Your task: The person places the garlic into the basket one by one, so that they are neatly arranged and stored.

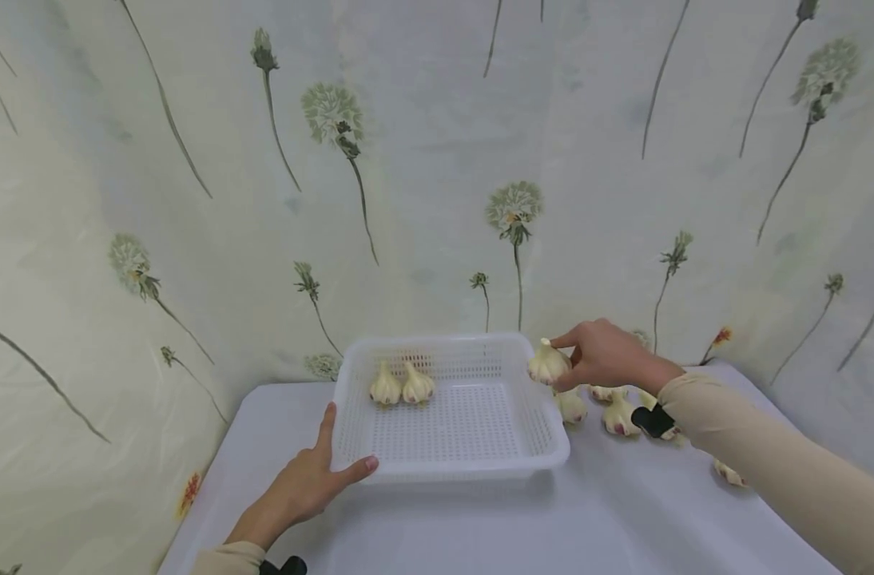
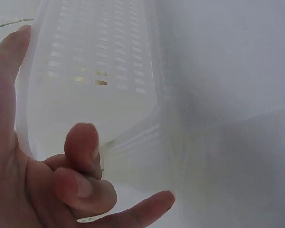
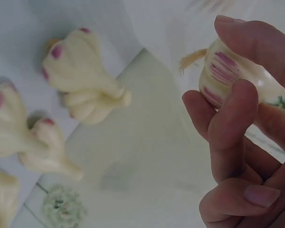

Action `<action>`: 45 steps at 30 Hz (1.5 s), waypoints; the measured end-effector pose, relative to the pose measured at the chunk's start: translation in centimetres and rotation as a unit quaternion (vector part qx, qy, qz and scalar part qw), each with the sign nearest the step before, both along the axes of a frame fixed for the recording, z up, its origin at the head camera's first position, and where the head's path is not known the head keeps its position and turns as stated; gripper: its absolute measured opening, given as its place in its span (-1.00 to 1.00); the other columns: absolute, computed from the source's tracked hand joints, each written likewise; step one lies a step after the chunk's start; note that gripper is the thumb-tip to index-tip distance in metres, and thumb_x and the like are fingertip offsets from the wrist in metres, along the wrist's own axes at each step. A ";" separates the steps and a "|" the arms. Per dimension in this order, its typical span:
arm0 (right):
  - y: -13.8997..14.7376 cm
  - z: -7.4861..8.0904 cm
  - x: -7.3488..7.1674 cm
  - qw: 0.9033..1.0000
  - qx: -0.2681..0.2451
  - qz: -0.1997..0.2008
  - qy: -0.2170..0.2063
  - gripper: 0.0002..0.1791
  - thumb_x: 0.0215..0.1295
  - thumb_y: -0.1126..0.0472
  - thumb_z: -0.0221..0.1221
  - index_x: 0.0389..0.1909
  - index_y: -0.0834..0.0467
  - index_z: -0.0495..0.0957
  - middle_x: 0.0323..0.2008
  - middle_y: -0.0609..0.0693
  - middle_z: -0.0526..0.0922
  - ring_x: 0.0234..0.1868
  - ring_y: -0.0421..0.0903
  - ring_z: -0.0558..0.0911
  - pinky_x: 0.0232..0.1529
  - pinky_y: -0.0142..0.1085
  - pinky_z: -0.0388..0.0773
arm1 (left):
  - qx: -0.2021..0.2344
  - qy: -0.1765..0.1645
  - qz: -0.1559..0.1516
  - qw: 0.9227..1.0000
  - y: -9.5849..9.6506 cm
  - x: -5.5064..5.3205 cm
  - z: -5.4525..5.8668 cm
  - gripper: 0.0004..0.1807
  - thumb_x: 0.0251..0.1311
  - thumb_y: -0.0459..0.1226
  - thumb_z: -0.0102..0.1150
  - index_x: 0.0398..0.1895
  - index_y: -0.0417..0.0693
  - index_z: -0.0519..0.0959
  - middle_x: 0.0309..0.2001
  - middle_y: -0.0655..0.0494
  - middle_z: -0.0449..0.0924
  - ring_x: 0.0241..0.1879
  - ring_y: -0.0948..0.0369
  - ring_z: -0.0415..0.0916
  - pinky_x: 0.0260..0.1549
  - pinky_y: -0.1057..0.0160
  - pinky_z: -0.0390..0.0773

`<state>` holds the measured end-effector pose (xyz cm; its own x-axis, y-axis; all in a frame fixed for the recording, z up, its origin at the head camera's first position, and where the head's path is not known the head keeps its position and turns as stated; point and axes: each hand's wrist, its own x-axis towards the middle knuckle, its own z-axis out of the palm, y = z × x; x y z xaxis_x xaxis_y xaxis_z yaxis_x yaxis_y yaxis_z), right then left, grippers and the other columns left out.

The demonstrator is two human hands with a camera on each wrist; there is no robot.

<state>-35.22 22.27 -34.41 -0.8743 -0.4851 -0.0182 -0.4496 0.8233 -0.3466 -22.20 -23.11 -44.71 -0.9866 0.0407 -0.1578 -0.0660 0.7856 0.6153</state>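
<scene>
My right hand [image 1: 609, 353] pinches a garlic bulb [image 1: 548, 365] between thumb and fingertips, above the right rim of a white plastic basket [image 1: 451, 471]. In the right wrist view this bulb [image 3: 221, 71] shows purple streaks and a tan root tuft. My left hand [image 1: 307, 483] holds the basket's near left corner, with the thumb over the rim. The left wrist view shows the other fingers [image 2: 83, 142] bent by the basket's outside. Inside the basket, two garlic bulbs [image 1: 403, 386] stand side by side at the back left.
Several more garlic bulbs [image 1: 620, 415] lie right of the basket, partly hidden by my right arm. One bulb [image 1: 729, 473] sits farther right near the sleeve. A white cloth [image 1: 423, 527] covers the table; a dandelion-patterned sheet [image 1: 423, 200] hangs behind and at the sides.
</scene>
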 end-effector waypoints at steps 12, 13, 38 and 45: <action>-5.1 -1.9 -3.1 1.000 -0.002 0.004 0.006 -0.16 0.07 -0.09 0.60 0.35 0.22 0.62 -0.39 -0.05 0.84 -0.48 -0.21 0.70 -0.47 -0.27 0.56 | -0.004 0.003 0.002 1.000 -0.3 0.1 0.0 0.34 0.27 0.37 0.26 0.76 -0.05 -0.33 0.04 -0.47 0.67 -0.22 0.03 0.64 -0.25 -0.05 0.63; -5.5 -2.1 -3.3 1.000 -0.004 0.001 0.000 -0.15 0.07 -0.08 0.60 0.36 0.21 0.61 -0.38 -0.05 0.84 -0.50 -0.20 0.70 -0.47 -0.27 0.57 | -0.003 0.003 0.002 1.000 -0.3 0.1 0.0 0.34 0.27 0.37 0.26 0.76 -0.05 -0.33 0.05 -0.48 0.66 -0.21 0.02 0.64 -0.25 -0.05 0.63; -13.5 -7.7 -6.4 1.000 -0.003 -0.017 -0.003 -0.19 0.01 -0.09 0.64 0.32 0.09 0.67 0.00 0.10 0.83 -0.61 -0.21 0.68 -0.49 -0.29 0.57 | -0.003 0.012 0.005 1.000 -0.4 0.2 -0.5 0.33 0.27 0.37 0.27 0.76 -0.07 -0.29 0.08 -0.52 0.65 -0.12 -0.04 0.70 -0.17 -0.12 0.65; -14.3 -9.1 -7.1 1.000 0.000 -0.022 -0.008 -0.18 -0.02 -0.11 0.66 0.29 0.10 0.68 0.29 0.13 0.69 -0.58 -0.21 0.64 -0.45 -0.29 0.58 | -0.002 0.011 0.004 1.000 -0.2 0.0 -0.6 0.34 0.26 0.38 0.26 0.76 -0.03 -0.30 0.03 -0.47 0.68 -0.19 0.03 0.67 -0.21 -0.06 0.64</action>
